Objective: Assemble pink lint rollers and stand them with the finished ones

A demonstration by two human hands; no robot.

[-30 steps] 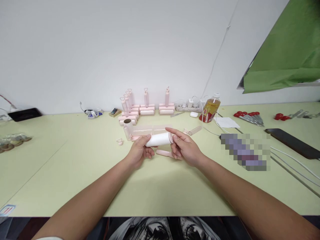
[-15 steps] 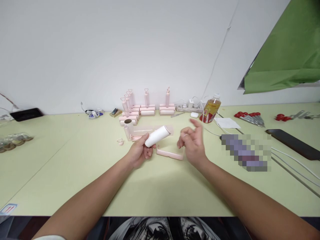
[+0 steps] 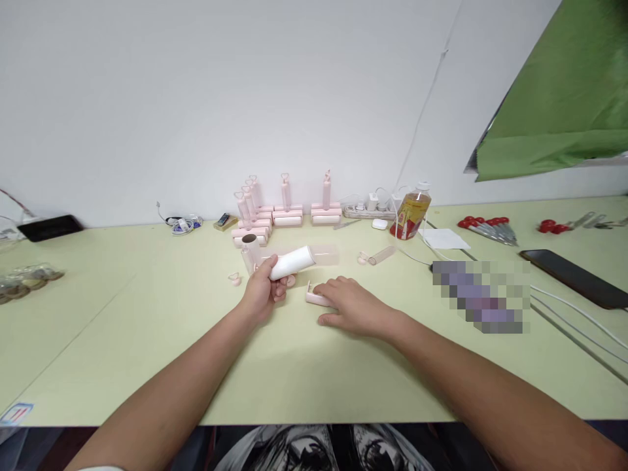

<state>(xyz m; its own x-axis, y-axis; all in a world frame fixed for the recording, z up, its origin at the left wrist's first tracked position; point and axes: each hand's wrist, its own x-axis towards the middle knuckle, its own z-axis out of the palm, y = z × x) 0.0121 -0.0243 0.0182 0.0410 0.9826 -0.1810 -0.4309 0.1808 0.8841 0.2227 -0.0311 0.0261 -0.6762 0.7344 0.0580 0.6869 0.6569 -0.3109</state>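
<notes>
My left hand is closed round a white lint roller refill, which tilts up to the right above the table. Over a pink lint roller frame piece lies my right hand, fingers stretched across the far side and thumb apart on the near side. The hand hides the right part of that piece. Behind the refill is a clear plastic cover. A brown-cored roll stands to the left, near a small pink heart-shaped piece. Another small pink piece lies beside a clear tube.
Several pink lint rollers stand by the wall. A power strip, a drink bottle, red-handled tools and a black phone are on the right. White cables cross the table there.
My right hand has come down and left onto the pink frame piece, revealing the clear tube and small pink piece behind. My left hand has shifted slightly left with the refill.
</notes>
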